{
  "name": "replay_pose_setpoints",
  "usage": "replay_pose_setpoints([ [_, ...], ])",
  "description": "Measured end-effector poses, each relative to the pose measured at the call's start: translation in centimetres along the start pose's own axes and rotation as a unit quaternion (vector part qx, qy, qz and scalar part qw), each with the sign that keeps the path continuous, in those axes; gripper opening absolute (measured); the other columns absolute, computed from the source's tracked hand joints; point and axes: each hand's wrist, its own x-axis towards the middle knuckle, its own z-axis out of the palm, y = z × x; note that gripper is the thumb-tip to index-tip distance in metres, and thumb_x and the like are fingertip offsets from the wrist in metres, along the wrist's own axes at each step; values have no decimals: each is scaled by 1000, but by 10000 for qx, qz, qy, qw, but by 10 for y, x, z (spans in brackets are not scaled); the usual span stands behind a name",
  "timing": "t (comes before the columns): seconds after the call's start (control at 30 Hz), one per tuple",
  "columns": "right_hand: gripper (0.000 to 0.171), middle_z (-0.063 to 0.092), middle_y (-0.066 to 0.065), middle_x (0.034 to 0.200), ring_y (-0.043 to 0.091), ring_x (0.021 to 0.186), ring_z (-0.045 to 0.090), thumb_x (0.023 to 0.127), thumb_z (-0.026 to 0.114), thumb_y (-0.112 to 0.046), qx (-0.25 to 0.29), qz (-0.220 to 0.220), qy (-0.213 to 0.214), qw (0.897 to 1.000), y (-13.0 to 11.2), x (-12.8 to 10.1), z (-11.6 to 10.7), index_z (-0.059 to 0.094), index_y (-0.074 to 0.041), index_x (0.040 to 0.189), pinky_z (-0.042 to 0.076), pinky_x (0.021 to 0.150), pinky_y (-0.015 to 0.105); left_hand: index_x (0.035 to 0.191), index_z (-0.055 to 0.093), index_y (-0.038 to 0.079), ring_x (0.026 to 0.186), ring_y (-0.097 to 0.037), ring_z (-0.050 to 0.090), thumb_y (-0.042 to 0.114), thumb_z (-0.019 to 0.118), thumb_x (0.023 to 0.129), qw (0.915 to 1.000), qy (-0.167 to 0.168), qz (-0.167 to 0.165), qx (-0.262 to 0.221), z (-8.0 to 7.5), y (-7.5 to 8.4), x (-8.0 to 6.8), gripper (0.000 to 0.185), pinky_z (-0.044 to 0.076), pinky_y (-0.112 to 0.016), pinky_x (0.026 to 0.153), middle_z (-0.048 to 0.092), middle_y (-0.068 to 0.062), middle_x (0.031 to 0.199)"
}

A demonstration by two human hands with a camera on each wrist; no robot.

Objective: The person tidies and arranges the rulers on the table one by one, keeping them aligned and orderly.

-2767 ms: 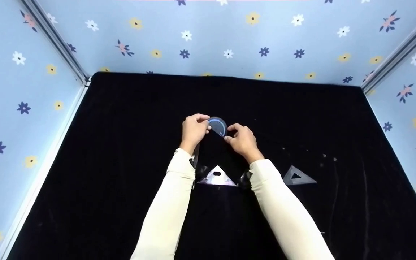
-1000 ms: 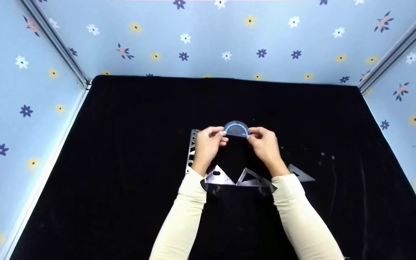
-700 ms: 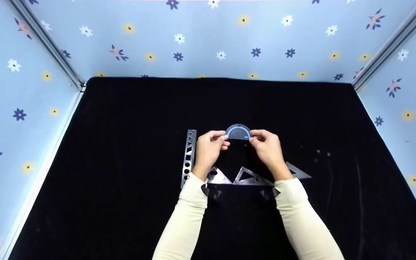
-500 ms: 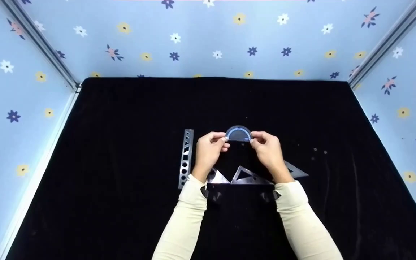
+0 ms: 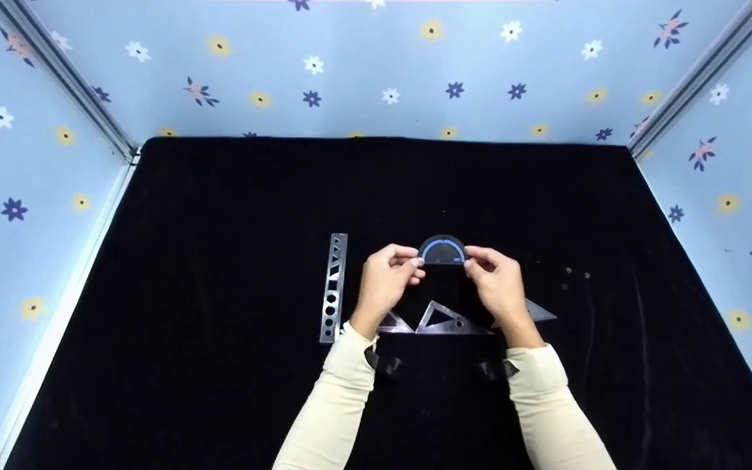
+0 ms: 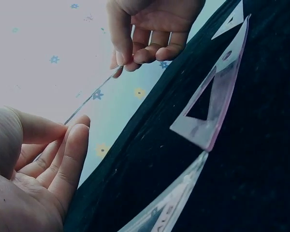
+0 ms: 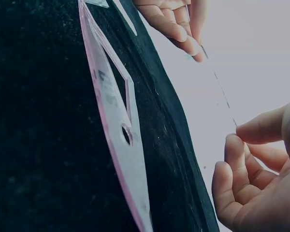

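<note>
Head view: the left hand (image 5: pixel 386 281) and the right hand (image 5: pixel 500 284) each pinch one end of the protractor (image 5: pixel 442 251), grip clamped on its edges, holding it upright just above the black bench (image 5: pixel 219 261). The pinch is thin, so uneven finger pressure could likely let it slip or twist. Nearward of the grip lie three set squares (image 5: pixel 444 320); left of it, one stencil ruler (image 5: pixel 333 287). One protractor in all.

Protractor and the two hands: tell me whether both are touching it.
Touching. The head view shows the left hand pinching the left corner of the protractor and the right hand pinching its right corner; both wrist views show fingertips on its thin edge.
</note>
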Motion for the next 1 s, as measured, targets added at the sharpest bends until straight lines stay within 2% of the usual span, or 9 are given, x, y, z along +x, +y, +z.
replay_pose_setpoints([
  [0.17,23,65,21,83,12,66,59,87,64,11,331,-35,25,9994,-13,-11,-5,66,15,110,49,61,18,104,67,-12,74,-39,72,-8,68,89,9999,-28,-69,71,3,4,-5,16,60,-37,63,70,-32,91],
  [0.3,20,66,13,79,10,65,59,87,66,10,606,91,195,9979,2,-11,-7,68,13,106,50,60,19,102,65,-15,73,-37,72,-11,66,88,9999,-115,-39,57,7,20,-16,15,60,-39,65,69,-33,90],
  [0.43,17,66,10,80,10,65,60,88,68,7,569,29,306,9979,16,-10,-8,71,8,104,51,61,20,102,64,-16,71,-32,72,-12,65,87,9999,-133,32,-16,8,29,-23,15,60,-38,65,69,-32,89],
  [0.7,19,66,18,83,11,66,61,88,66,9,702,76,377,9968,13,-15,-14,71,10,106,53,63,20,105,66,-13,77,-40,70,-9,68,88,9993,-347,32,143,12,0,-14,17,60,-39,67,71,-27,89],
  [0.87,20,67,25,88,14,66,63,89,65,11,802,152,498,9954,9,-19,-25,69,14,108,55,65,23,106,68,-6,77,-34,71,-4,72,87,9977,-632,9,224,18,-5,-14,19,60,-36,67,73,-20,88],
  [1.0,20,69,18,89,13,67,64,91,66,8,899,284,493,9943,11,-21,-31,69,12,110,56,67,24,105,69,-3,73,-25,71,-3,73,86,9964,-761,5,376,23,-6,-17,20,59,-34,66,74,-13,84],
])
